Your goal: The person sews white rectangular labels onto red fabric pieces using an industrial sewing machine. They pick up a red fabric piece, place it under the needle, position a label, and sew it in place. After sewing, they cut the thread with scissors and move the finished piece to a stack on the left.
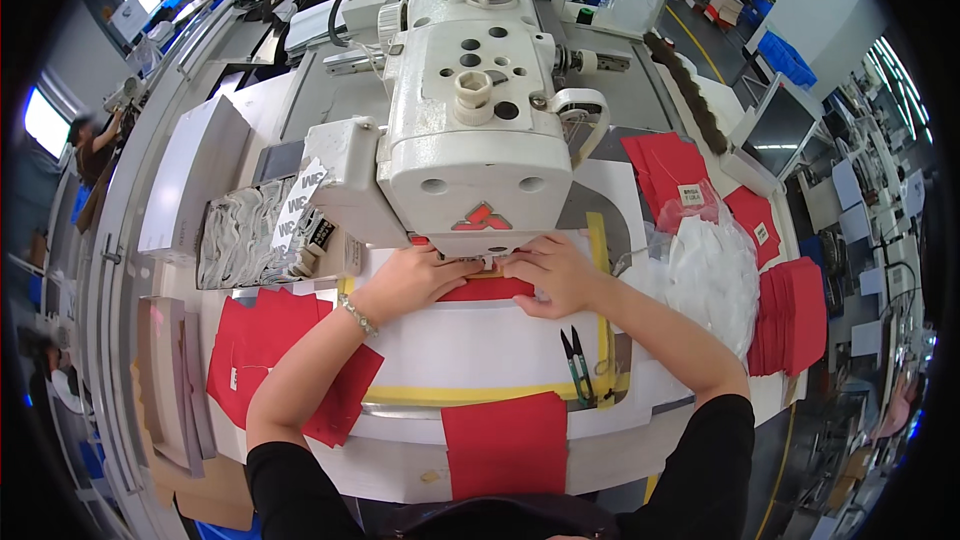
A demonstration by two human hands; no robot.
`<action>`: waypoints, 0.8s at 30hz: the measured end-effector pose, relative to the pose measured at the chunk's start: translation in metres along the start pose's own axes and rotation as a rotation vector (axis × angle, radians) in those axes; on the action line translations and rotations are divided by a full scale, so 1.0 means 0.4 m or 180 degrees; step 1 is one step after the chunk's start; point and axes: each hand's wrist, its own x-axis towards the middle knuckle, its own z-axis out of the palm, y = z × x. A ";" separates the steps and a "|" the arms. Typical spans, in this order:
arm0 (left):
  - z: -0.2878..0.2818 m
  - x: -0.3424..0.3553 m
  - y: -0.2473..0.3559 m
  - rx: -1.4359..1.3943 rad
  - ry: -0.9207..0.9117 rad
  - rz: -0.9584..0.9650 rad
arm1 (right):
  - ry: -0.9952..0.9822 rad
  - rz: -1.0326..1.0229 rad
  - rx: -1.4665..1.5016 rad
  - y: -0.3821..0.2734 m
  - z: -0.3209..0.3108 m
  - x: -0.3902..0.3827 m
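Both my hands meet under the head of a white industrial sewing machine. A red fabric piece lies flat below the machine head, with a small pale label at its far edge. My left hand presses on the left part of this piece, its fingers reaching toward the label. From the right, my right hand has its fingertips at the label, thumb stretched out toward me. The machine head partly hides the fingertips. Dark thread snips lie to the right on the white work surface.
Red fabric stacks lie at left, right and back right; another red piece hangs over the front edge. A box of labels stands left. A white plastic bag sits right. Yellow tape borders the surface.
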 end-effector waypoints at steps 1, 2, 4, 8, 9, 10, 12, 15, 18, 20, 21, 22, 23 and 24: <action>0.006 -0.006 -0.004 0.0070 -0.0090 -0.0079 | 0.0002 0.0078 0.0016 0.004 -0.001 -0.005; 0.017 -0.015 -0.011 0.0141 -0.0180 -0.0158 | 0.0004 0.0155 0.0032 0.006 -0.001 -0.011; 0.019 -0.017 -0.006 0.0329 -0.0214 -0.0179 | 0.0150 0.0228 0.0060 0.009 -0.003 -0.020; 0.002 -0.012 0.018 0.0601 -0.0121 -0.0152 | 0.0295 0.0405 0.0045 -0.013 -0.034 -0.043; 0.001 -0.014 0.020 0.0623 -0.0130 -0.0195 | 0.0336 0.0411 0.0021 -0.021 -0.046 -0.048; 0.002 -0.016 0.019 0.0661 -0.0114 -0.0159 | 0.0375 0.0412 -0.0005 -0.031 -0.060 -0.051; 0.007 -0.020 0.015 0.0736 -0.0083 -0.0083 | 0.0411 0.0442 -0.0002 -0.052 -0.088 -0.059; 0.009 -0.020 0.016 0.0813 -0.0014 -0.0051 | 0.0422 0.0535 0.0034 -0.087 -0.127 -0.083; 0.002 -0.003 0.016 0.0647 -0.0091 -0.0193 | 0.0447 0.0569 0.0063 -0.125 -0.142 -0.103; 0.006 0.003 0.008 0.0469 -0.0026 -0.0340 | 0.0434 0.0599 0.0114 -0.150 -0.144 -0.114; 0.011 0.005 0.001 0.0380 0.0007 -0.0415 | 0.0412 0.0583 0.0125 -0.162 -0.147 -0.116; 0.019 0.004 -0.012 0.0298 -0.0278 -0.0685 | 0.0386 0.0566 0.0133 -0.173 -0.150 -0.119; 0.024 0.002 -0.026 0.0217 -0.0562 -0.0956 | 0.0359 0.0549 0.0142 -0.183 -0.151 -0.122; 0.029 -0.004 -0.037 0.0151 -0.0686 -0.1098 | 0.0362 0.0506 0.0111 -0.189 -0.146 -0.126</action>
